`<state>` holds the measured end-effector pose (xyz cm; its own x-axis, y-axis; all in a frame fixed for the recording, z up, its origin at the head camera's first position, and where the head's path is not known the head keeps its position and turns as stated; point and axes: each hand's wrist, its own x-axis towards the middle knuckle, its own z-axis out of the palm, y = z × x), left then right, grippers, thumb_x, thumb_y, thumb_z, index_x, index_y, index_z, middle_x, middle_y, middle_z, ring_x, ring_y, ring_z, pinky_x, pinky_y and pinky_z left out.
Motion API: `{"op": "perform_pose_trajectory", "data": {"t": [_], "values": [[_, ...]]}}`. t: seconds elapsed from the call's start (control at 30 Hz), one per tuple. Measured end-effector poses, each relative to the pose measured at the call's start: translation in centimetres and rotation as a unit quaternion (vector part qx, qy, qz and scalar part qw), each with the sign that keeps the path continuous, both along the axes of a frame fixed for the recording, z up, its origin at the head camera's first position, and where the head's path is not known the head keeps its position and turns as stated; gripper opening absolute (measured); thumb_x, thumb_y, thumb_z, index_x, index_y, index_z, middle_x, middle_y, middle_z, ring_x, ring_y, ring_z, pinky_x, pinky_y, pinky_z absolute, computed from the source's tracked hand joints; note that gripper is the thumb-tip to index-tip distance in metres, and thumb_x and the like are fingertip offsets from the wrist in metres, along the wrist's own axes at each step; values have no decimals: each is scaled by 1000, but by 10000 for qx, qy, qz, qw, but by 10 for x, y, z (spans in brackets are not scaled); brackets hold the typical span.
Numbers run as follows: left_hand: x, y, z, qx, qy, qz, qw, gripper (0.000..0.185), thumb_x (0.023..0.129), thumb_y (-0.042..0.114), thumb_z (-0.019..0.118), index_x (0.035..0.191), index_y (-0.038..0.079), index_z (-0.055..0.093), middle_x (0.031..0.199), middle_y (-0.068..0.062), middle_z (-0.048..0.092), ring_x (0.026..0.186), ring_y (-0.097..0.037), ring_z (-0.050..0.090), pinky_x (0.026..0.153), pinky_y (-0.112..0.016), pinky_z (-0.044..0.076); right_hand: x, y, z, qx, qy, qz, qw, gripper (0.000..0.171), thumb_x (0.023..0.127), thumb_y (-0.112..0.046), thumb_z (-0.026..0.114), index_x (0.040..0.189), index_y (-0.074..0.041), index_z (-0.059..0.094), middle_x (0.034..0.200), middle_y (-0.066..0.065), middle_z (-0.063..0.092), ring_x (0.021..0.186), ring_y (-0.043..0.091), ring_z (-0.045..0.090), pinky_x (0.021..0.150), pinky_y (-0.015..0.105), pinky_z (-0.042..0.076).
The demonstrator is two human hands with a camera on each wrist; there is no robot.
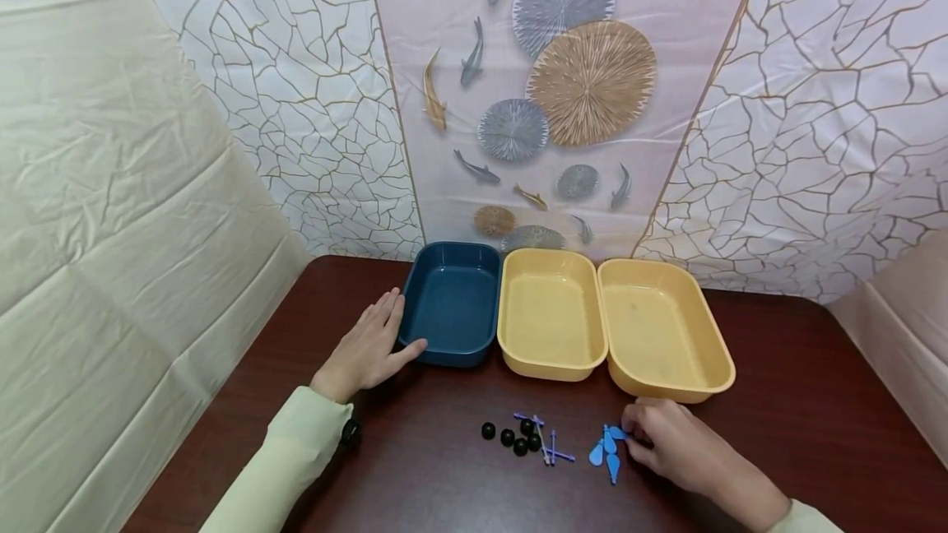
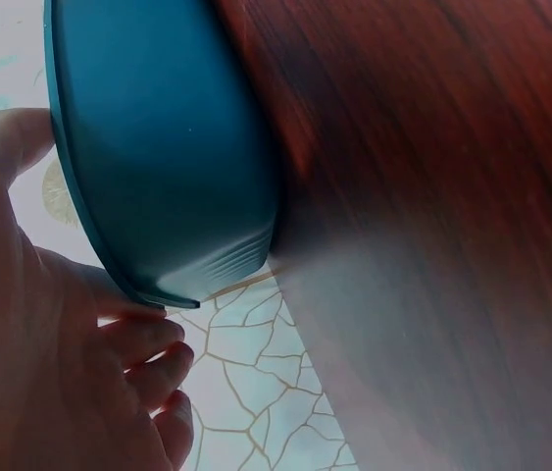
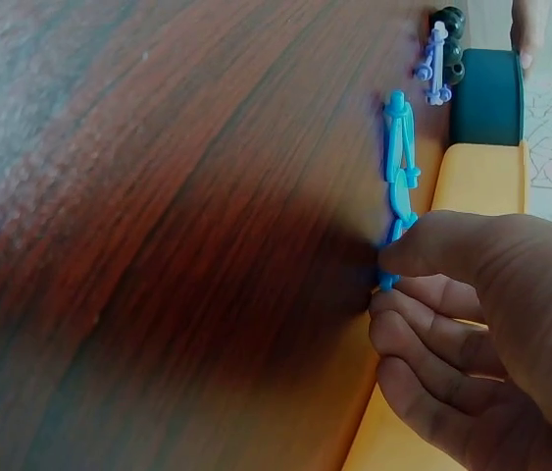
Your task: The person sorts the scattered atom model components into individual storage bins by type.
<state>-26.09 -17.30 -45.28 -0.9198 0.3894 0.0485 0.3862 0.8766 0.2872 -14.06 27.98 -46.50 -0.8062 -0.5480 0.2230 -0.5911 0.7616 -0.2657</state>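
Observation:
My left hand rests against the left rim of a dark blue tray, fingers extended and thumb spread along the near corner. In the left wrist view the thumb and fingers touch the rim of this tray. My right hand is low on the table just in front of the right yellow tray. Thumb and fingertips pinch a small blue plastic piece, mostly hidden by the hand. Beside it lie several flat, teardrop-shaped blue pieces.
Left of the blue pieces lie several black balls and thin purple sticks with knobbed ends. A middle yellow tray and a right yellow tray stand beside the blue one. Behind the brown table hangs a patterned cloth.

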Motion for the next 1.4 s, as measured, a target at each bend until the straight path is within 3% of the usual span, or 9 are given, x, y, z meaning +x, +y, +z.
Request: {"op": "perform_pose_trajectory", "data": {"t": [0.37, 0.7, 0.93, 1.17, 1.4], "values": [[0, 0, 0, -50, -25, 16, 10000, 97, 104, 62, 49, 167, -4, 16, 177, -21, 13, 165, -40, 17, 134, -58, 18, -4, 1, 0, -44, -89, -110, 9999, 23, 74, -2, 79, 77, -19, 64, 65, -18, 47, 63, -9, 42, 53, 17, 39], [0, 1, 2, -65, -75, 18, 9999, 97, 104, 62, 48, 167, -3, 15, 177, -21, 13, 165, -40, 16, 134, -58, 17, -6, 3, 2, -168, 129, -2, 9998, 34, 72, 1, 79, 75, -24, 57, 66, -19, 46, 64, -10, 38, 54, 14, 35], [1, 0, 2, -47, -42, 4, 10000, 97, 104, 62, 49, 167, -4, 16, 177, -22, 14, 165, -41, 17, 134, -58, 18, -7, 1, 10, -120, 540, 232, 9982, 40, 69, 0, 81, 72, -28, 52, 68, -19, 43, 65, -10, 35, 54, 12, 32], [1, 0, 2, -81, -37, 4, 10000, 97, 104, 63, 48, 167, -4, 17, 177, -22, 14, 165, -41, 17, 134, -58, 19, -7, -4, 24, 11, 849, 381, 9957, 39, 67, -1, 82, 71, -28, 54, 72, -19, 44, 67, -10, 37, 55, 11, 33], [1, 0, 2, -84, 14, -24, 10000, 97, 104, 63, 49, 167, -4, 17, 177, -22, 14, 165, -41, 17, 134, -57, 18, -13, -11, 47, 138, 764, 413, 9961, 36, 70, -2, 82, 73, -27, 55, 72, -17, 44, 66, -9, 37, 54, 13, 35]]}}
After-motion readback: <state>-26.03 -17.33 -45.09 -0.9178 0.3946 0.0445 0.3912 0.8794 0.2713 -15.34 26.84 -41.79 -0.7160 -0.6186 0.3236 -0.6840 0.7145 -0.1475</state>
